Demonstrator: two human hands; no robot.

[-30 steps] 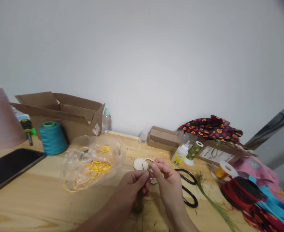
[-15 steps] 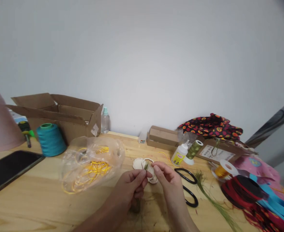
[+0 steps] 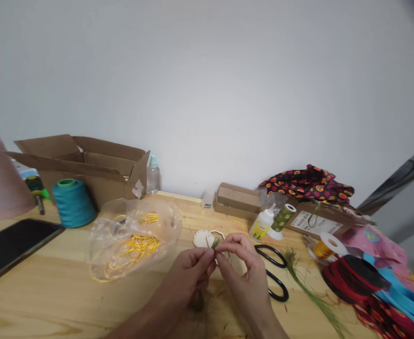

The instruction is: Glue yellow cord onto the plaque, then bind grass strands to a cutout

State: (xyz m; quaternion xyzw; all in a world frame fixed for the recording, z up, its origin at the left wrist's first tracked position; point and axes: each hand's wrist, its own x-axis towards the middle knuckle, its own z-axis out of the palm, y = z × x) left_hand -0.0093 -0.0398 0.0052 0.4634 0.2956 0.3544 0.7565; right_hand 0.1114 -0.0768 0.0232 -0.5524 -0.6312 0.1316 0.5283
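Observation:
Between the thumb and fingers of my left hand (image 3: 195, 270) is a small bundle of green thread (image 3: 215, 242), its frayed top sticking up past the fingertips and a darker end hanging below the hand. My right hand (image 3: 244, 268) meets it from the right, thumb and index finger pinched close to the bundle; what is between those fingertips is too small to make out. Pale round cut-out pieces (image 3: 200, 238) lie on the table just behind my fingers, partly hidden by them. Beside my right hand are black-handled scissors (image 3: 277, 285), their blades covered by the hand.
A clear bag of yellow cord (image 3: 139, 247) lies left, near a teal thread cone (image 3: 73, 205), a phone (image 3: 19, 247) and an open carton (image 3: 97, 183). Rightward are a glue bottle (image 3: 262, 225), a green thread spool (image 3: 282, 219), loose green threads (image 3: 311, 294) and ribbon rolls (image 3: 351, 278).
My right thumb and index finger have moved left and in against the thread bundle by my left fingertips. The left hand keeps its grip almost in place.

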